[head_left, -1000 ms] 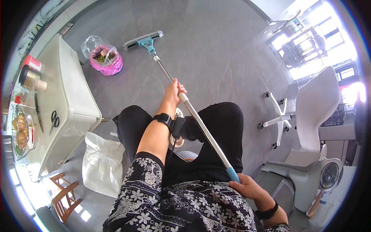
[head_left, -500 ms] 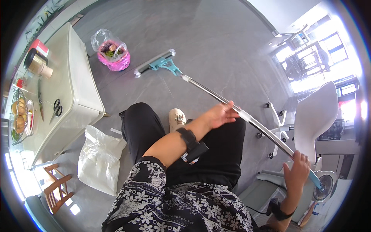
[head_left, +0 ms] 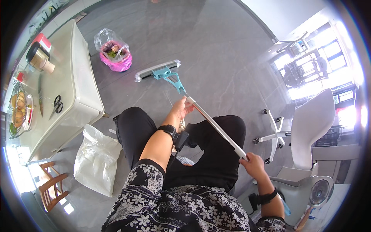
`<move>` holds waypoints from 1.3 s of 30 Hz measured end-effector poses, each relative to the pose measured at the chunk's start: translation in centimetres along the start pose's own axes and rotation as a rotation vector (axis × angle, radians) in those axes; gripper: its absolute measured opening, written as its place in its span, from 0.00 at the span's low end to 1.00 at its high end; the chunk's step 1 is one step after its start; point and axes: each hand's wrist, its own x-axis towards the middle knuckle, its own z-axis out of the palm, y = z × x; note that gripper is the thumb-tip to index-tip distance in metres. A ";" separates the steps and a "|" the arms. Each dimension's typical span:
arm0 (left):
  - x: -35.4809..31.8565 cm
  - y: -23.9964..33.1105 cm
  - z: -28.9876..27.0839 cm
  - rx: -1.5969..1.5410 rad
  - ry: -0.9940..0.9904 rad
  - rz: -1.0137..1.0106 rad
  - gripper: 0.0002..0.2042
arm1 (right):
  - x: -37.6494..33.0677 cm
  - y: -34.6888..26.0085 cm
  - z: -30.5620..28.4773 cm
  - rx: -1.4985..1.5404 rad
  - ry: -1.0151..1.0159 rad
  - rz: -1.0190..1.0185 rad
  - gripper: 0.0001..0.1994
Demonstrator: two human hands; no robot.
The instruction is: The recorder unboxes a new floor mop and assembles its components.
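Observation:
A sponge mop [head_left: 216, 127] with a silver pole slants across in front of my knees. Its teal bracket and wide sponge head, wrapped in clear plastic, point to the far left over the grey floor. My left hand [head_left: 181, 109] is closed on the pole near the white collar just below the bracket. Lower down, my right hand [head_left: 254, 164] grips the pole beside my right thigh. Past my right wrist a bit of the teal handle end shows; my forearm hides the stretch between.
A pink-lined bin [head_left: 116, 58] stands beyond the mop head. On the left, a white table [head_left: 79, 85] holds scissors [head_left: 58, 105], a jar and a fruit basket. A white bag [head_left: 96, 162] lies below it. To the right are a white swivel chair [head_left: 309, 131] and a fan [head_left: 320, 191].
My left hand has slid up the pole toward the mop head and closed on it. My right hand has come inward and forward with the pole, and the mop head has tilted.

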 end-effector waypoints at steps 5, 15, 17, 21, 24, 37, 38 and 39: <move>-1.4 -0.2 2.8 -0.040 -0.036 0.009 0.20 | -2.9 3.2 2.7 0.085 0.025 0.049 0.17; -9.0 3.9 9.6 0.440 -0.453 0.062 0.12 | -4.8 10.7 9.4 0.138 0.285 0.152 0.15; -10.6 4.2 10.9 0.441 -0.466 0.100 0.09 | -4.7 10.8 10.1 0.146 0.314 0.128 0.15; -12.9 5.4 11.7 0.461 -0.452 0.227 0.09 | -4.2 10.2 9.6 0.154 0.313 0.123 0.13; -14.5 6.1 12.6 0.493 -0.472 0.292 0.09 | -3.8 9.7 9.4 0.139 0.309 0.087 0.13; -20.2 8.4 14.9 0.575 -0.641 0.509 0.11 | -0.6 8.2 10.7 0.425 0.166 -0.049 0.12; -20.2 8.2 14.9 0.569 -0.634 0.508 0.11 | -0.2 8.1 10.8 0.442 0.177 -0.068 0.12; -20.4 8.1 14.8 0.564 -0.626 0.507 0.11 | 0.5 7.7 10.6 0.460 0.187 -0.088 0.12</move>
